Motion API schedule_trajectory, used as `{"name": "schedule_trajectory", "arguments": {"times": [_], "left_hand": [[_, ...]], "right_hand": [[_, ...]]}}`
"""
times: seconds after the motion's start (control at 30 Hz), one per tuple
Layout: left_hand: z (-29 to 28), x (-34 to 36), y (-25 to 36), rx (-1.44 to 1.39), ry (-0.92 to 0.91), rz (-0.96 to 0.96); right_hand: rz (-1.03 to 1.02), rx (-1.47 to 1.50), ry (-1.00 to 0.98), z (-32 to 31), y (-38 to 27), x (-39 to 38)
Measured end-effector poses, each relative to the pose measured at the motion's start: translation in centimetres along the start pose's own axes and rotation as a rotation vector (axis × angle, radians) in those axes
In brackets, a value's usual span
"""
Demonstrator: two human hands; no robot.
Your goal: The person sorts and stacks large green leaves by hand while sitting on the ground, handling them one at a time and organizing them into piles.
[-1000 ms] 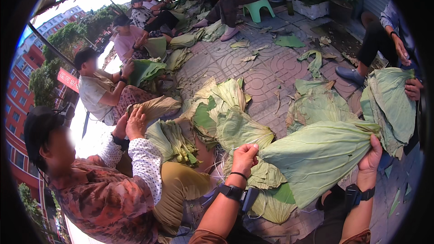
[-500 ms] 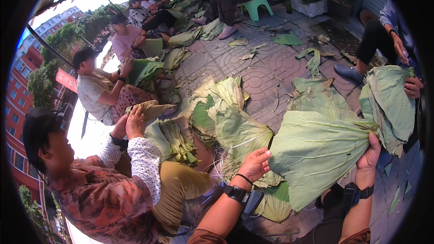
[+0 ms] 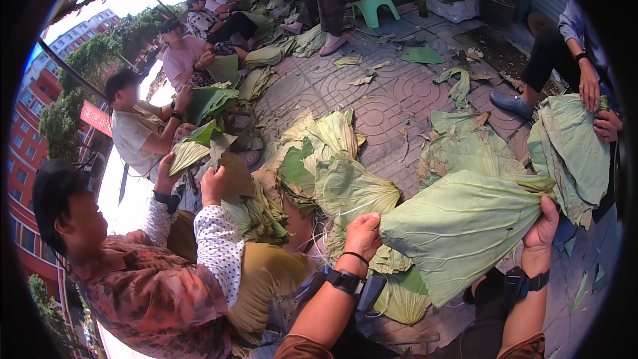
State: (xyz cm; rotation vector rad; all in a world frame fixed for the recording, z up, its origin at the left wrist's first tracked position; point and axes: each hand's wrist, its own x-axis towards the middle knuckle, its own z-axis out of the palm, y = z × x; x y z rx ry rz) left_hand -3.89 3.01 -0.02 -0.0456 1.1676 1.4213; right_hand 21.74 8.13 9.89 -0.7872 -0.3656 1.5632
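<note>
A pale green lotus leaf (image 3: 465,226), folded into a fan shape with raised veins, is stretched between my hands. My right hand (image 3: 541,225) grips its gathered, pleated end. At the opposite edge, my left hand (image 3: 363,236) is closed with the thumb and fingers pinching the leaf's corner. Just beyond my left hand lies a bundle of folded, drying leaves (image 3: 352,189) with a white string across it. Another folded leaf (image 3: 402,302) rests on the ground below my left hand, partly hidden by the held leaf. A broad pile of leaves (image 3: 472,143) lies behind the held one.
At my left, a seated person (image 3: 133,272) handles leaves in both hands. On the right, another person's hands hold a stack of leaves (image 3: 573,153). Scraps lie across the patterned paving (image 3: 389,110). A green stool (image 3: 376,8) and a planter (image 3: 454,8) stand farther back.
My left hand has moved slightly left and closed on the leaf's edge, drawing it outward. The neighbour on the left has spread the leaves apart. The right-hand person's upper hand has lowered onto the stack.
</note>
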Motion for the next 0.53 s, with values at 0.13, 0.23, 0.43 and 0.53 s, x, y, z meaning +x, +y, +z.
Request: {"name": "schedule_trajectory", "arguments": {"times": [0.13,0.23,0.43,0.53], "left_hand": [[-0.2,0.0,0.1,0.024,0.012,0.043],[-0.3,0.3,-0.1,0.006,0.034,0.033],[0.4,0.7,-0.1,0.017,0.183,0.024],[0.1,0.7,-0.3,-0.049,0.145,-0.021]], "right_hand": [[0.025,-0.006,-0.187,-1.6,0.0,0.3],[0.048,-0.035,-0.412,-2.1,0.1,0.5],[0.057,-0.038,-0.386,-2.0,0.1,0.2],[0.043,-0.035,-0.25,-2.0,0.1,0.0]]}}
